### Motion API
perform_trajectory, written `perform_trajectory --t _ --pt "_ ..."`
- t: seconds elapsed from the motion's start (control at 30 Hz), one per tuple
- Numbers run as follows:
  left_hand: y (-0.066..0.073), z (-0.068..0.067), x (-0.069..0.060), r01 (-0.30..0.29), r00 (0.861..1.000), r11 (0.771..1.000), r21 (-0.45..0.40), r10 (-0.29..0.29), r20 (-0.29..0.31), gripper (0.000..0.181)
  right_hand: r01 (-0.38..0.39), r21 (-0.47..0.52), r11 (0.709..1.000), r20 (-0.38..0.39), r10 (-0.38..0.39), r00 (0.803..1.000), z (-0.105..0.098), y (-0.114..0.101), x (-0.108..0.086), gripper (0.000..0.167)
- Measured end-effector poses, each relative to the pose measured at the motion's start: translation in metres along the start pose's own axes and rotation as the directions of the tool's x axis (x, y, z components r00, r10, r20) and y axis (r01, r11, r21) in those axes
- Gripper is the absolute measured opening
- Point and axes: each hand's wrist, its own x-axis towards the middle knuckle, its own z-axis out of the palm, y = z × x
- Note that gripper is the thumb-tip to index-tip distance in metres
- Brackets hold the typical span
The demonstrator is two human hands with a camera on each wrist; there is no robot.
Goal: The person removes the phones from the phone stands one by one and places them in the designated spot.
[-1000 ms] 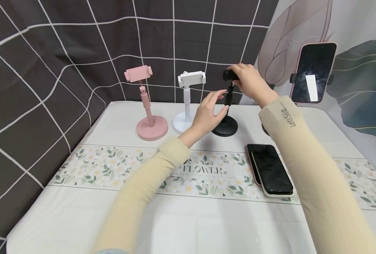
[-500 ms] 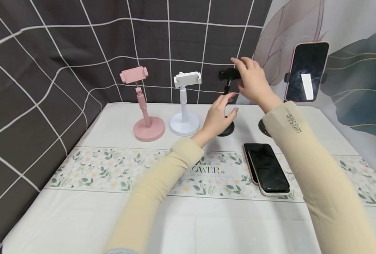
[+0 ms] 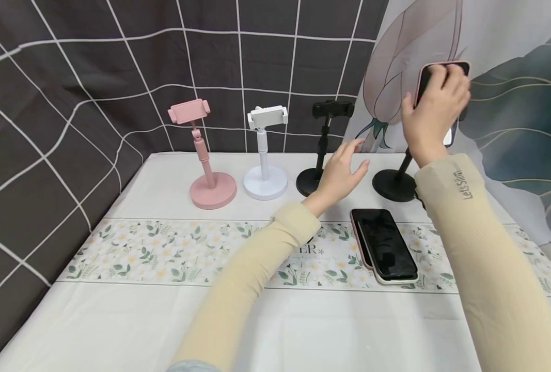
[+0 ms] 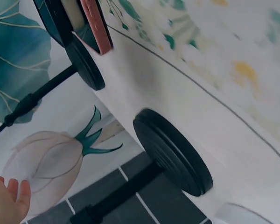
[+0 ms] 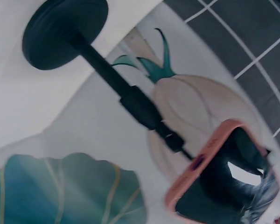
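A phone (image 3: 425, 81) in a pink case is held up by a black phone stand (image 3: 394, 186) at the right of the table. My right hand (image 3: 437, 106) is in front of this phone, fingers spread and slightly bent, covering much of its screen; whether they touch it I cannot tell. The right wrist view shows the phone (image 5: 224, 177) tilted on the stand's pole (image 5: 140, 107). A second black phone stand (image 3: 333, 108) has nothing in its clamp. Beside its base, my left hand (image 3: 337, 178) hovers with relaxed fingers and holds nothing.
Farther left stand a white phone stand (image 3: 265, 181) and a pink phone stand (image 3: 212, 191), both with bare clamps. Two phones (image 3: 387, 245) lie overlapping on the floral strip (image 3: 163, 253) of the tablecloth. A dark grid-patterned cloth (image 3: 201, 57) hangs behind.
My right hand has left the second black stand's clamp and moved right to the mounted phone. The left hand has shifted slightly right. The whole view has panned a little rightward.
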Motion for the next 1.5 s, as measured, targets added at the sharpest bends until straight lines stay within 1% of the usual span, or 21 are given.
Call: perform_trajectory --t 0.07,0.1,0.13,0.2,0.27,0.37,0.47,0.6,0.73,0.83,0.97,1.07,1.13,1.23,1.3,1.37,1.43,1.5 --pt "0.002 0.005 0.002 0.025 1.000 1.000 -0.011 -0.025 -0.007 0.048 -0.110 -0.001 0.994 0.020 0.110 0.994 -0.001 0.004 0.000 0.063" --pt "0.002 0.007 0.003 0.035 0.999 0.999 -0.014 -0.035 -0.013 0.047 -0.166 -0.002 0.986 0.048 0.165 0.985 -0.001 0.006 0.000 0.070" --pt "0.003 0.010 0.004 0.045 0.999 0.999 -0.013 -0.045 -0.018 0.047 -0.216 -0.001 0.976 0.079 0.216 0.973 -0.001 0.007 -0.001 0.076" --pt "0.004 0.013 0.005 0.051 0.998 0.999 -0.012 -0.051 -0.031 0.046 -0.291 -0.002 0.957 0.142 0.289 0.947 0.000 0.008 -0.001 0.086" --pt "0.005 0.014 0.004 0.052 0.998 0.999 -0.011 -0.052 -0.037 0.046 -0.335 -0.011 0.942 0.201 0.331 0.922 0.003 0.007 -0.002 0.094" --pt "0.006 0.014 0.001 0.047 0.998 0.999 -0.011 -0.048 -0.032 0.046 -0.354 -0.062 0.933 0.260 0.358 0.897 0.007 0.004 -0.003 0.099" --pt "0.004 0.015 -0.003 0.051 0.998 0.999 -0.013 -0.051 -0.034 0.046 -0.365 -0.101 0.926 0.285 0.378 0.881 0.009 0.003 -0.003 0.100" --pt "0.001 0.019 -0.010 0.080 0.996 0.997 -0.023 -0.081 -0.041 0.045 -0.376 -0.066 0.924 0.293 0.378 0.878 0.009 0.006 -0.004 0.099" --pt "-0.001 0.023 -0.017 0.116 0.992 0.993 -0.031 -0.117 -0.035 0.044 -0.382 -0.021 0.924 0.314 0.369 0.875 0.006 0.010 -0.004 0.098" --pt "-0.001 0.024 -0.019 0.127 0.991 0.992 -0.026 -0.128 -0.040 0.044 -0.386 -0.001 0.923 0.311 0.367 0.877 0.006 0.010 -0.004 0.097" --pt "-0.001 0.023 -0.020 0.129 0.990 0.991 -0.038 -0.131 -0.044 0.045 -0.386 0.029 0.922 0.286 0.363 0.887 0.005 0.007 -0.006 0.095" --pt "-0.001 0.023 -0.020 0.133 0.991 0.990 -0.049 -0.134 -0.029 0.045 -0.375 0.057 0.925 0.241 0.351 0.905 0.001 0.000 -0.004 0.094" --pt "-0.002 0.022 -0.019 0.137 0.990 0.989 -0.050 -0.138 -0.025 0.045 -0.352 0.070 0.933 0.212 0.331 0.919 -0.004 -0.008 -0.001 0.093" --pt "-0.002 0.019 -0.017 0.147 0.989 0.988 -0.047 -0.148 -0.025 0.045 -0.283 0.093 0.955 0.173 0.264 0.949 -0.014 -0.022 0.001 0.092" --pt "-0.003 0.016 -0.015 0.153 0.988 0.986 -0.059 -0.155 -0.027 0.045 -0.211 0.116 0.971 0.148 0.193 0.970 -0.020 -0.030 0.000 0.091" --pt "-0.002 0.011 -0.013 0.155 0.987 0.985 -0.071 -0.157 -0.027 0.046 -0.135 0.136 0.981 0.116 0.119 0.986 -0.026 -0.039 -0.004 0.090" --pt "-0.001 0.006 -0.011 0.154 0.987 0.983 -0.099 -0.157 -0.029 0.048 -0.064 0.155 0.986 0.079 0.052 0.996 -0.032 -0.047 -0.009 0.089" --pt "0.001 0.000 -0.010 0.151 0.987 0.981 -0.118 -0.157 -0.040 0.049 -0.006 0.169 0.986 0.050 -0.002 0.999 -0.038 -0.056 -0.014 0.088"
